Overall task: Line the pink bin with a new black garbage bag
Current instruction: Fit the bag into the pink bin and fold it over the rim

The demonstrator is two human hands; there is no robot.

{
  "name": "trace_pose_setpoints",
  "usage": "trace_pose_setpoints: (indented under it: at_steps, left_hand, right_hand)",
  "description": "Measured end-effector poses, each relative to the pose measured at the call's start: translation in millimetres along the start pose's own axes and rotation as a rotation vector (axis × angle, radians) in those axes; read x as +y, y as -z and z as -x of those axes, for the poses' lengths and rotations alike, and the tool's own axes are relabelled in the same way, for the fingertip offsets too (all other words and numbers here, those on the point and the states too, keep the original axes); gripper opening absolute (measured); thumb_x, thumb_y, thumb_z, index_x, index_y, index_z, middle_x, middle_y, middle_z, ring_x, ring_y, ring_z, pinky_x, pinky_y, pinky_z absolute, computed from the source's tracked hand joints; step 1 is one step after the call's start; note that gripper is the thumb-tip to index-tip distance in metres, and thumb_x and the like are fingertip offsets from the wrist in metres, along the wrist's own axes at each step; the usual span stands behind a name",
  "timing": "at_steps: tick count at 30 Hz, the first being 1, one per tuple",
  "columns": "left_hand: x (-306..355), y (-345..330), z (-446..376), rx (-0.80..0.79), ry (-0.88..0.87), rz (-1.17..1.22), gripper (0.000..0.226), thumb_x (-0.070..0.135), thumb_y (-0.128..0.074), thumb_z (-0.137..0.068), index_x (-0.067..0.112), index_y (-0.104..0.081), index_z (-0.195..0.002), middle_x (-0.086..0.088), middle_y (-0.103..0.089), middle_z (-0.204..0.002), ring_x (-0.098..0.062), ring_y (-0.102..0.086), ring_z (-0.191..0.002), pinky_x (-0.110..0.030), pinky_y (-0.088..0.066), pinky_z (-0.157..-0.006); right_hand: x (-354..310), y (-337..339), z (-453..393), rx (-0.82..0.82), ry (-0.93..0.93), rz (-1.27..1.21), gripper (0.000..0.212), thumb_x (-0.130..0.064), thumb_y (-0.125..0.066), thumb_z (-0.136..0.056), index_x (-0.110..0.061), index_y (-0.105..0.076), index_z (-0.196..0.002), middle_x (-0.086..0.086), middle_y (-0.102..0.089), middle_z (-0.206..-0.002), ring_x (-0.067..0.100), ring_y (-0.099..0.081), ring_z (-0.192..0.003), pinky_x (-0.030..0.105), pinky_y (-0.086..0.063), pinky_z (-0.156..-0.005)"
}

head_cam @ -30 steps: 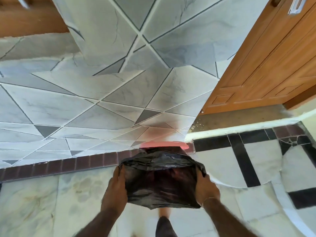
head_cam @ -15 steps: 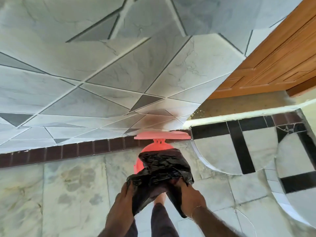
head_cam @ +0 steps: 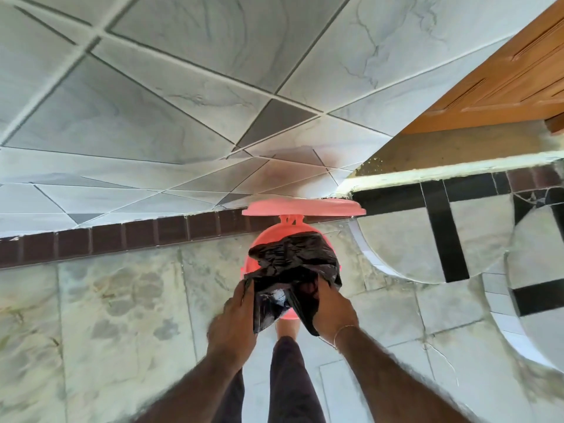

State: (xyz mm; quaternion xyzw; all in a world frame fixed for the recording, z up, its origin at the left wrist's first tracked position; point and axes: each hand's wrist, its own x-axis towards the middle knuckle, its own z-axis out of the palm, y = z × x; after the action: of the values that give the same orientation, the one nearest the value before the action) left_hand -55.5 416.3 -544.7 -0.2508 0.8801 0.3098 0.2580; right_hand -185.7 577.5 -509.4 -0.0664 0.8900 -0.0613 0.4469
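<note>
Meanwhile, at the pink bin (head_cam: 259, 244): lid (head_cam: 303, 208) raised (against the wall).
Left hand (head_cam: 235, 320), right hand (head_cam: 332, 306): each grip pinching the black garbage bag (head_cam: 293, 264), holding its mouth over the opening.

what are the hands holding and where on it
Both hands hold the black garbage bag by its near, lower edge over the pink bin: the left hand on its left side, the right hand on its right.

Both hands — left hand (head_cam: 236, 315), right hand (head_cam: 334, 308) — grip the black bag (head_cam: 293, 267) over the pink bin (head_cam: 265, 241).
</note>
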Motion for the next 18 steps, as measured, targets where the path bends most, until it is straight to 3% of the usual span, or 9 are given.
trace_pose_setpoints:
  at_steps: [5,8,11,15,18]
  left_hand:
    - [2.0,-36.2,-26.0,0.0,-0.027,0.019,0.087,0.021,-0.054,-0.084,0.038,0.003,-0.147,0.012,-0.016,-0.157,-0.024,-0.051,-0.122,-0.055,-0.05,-0.092]
    - [1.4,-47.4,-48.0,0.03,-0.096,0.006,0.083,0.019,-0.059,-0.088,0.029,-0.004,-0.15,0.004,-0.022,-0.156,-0.024,-0.051,-0.12,-0.042,-0.052,-0.093]
    - [-3.2,-59.7,-71.3,0.017,-0.142,-0.024,0.082,0.01,-0.058,-0.087,0.019,-0.009,-0.152,-0.002,-0.02,-0.159,-0.027,-0.051,-0.12,-0.039,-0.049,-0.095]
    - [-6.6,-88.5,-90.5,-0.1,-0.161,-0.076,0.087,0.009,-0.062,-0.083,0.016,-0.009,-0.152,-0.003,-0.021,-0.156,-0.028,-0.054,-0.113,-0.041,-0.052,-0.092]
    - [-1.6,-110.3,-91.6,-0.208,-0.163,-0.056,0.089,0.005,-0.06,-0.08,0.014,-0.009,-0.152,-0.004,-0.017,-0.159,-0.031,-0.049,-0.124,-0.042,-0.045,-0.103]
  right_hand:
    - [-11.7,-36.3,-27.1,-0.02,0.061,-0.147,0.083,-0.015,-0.055,-0.074,-0.04,-0.018,-0.144,0.006,-0.064,-0.123,0.038,-0.063,-0.107,0.043,-0.052,-0.086]
    - [-12.9,-50.9,-57.1,-0.043,0.125,-0.159,0.079,-0.016,-0.054,-0.072,-0.036,-0.023,-0.141,0.005,-0.067,-0.113,0.035,-0.066,-0.103,0.043,-0.055,-0.082]
    - [-8.9,-56.7,-81.3,-0.061,0.163,-0.122,0.08,-0.016,-0.054,-0.076,-0.035,-0.018,-0.145,0.008,-0.067,-0.114,0.037,-0.065,-0.1,0.04,-0.052,-0.08]
    - [17.0,-74.1,-106.1,-0.147,0.111,-0.074,0.073,-0.024,-0.055,-0.079,-0.038,-0.019,-0.141,0.01,-0.066,-0.117,0.039,-0.064,-0.101,0.045,-0.055,-0.084]
    - [35.1,-90.0,-108.9,-0.253,0.079,-0.044,0.055,-0.023,-0.055,-0.082,-0.034,-0.034,-0.132,0.011,-0.067,-0.116,0.038,-0.065,-0.099,0.042,-0.056,-0.083]
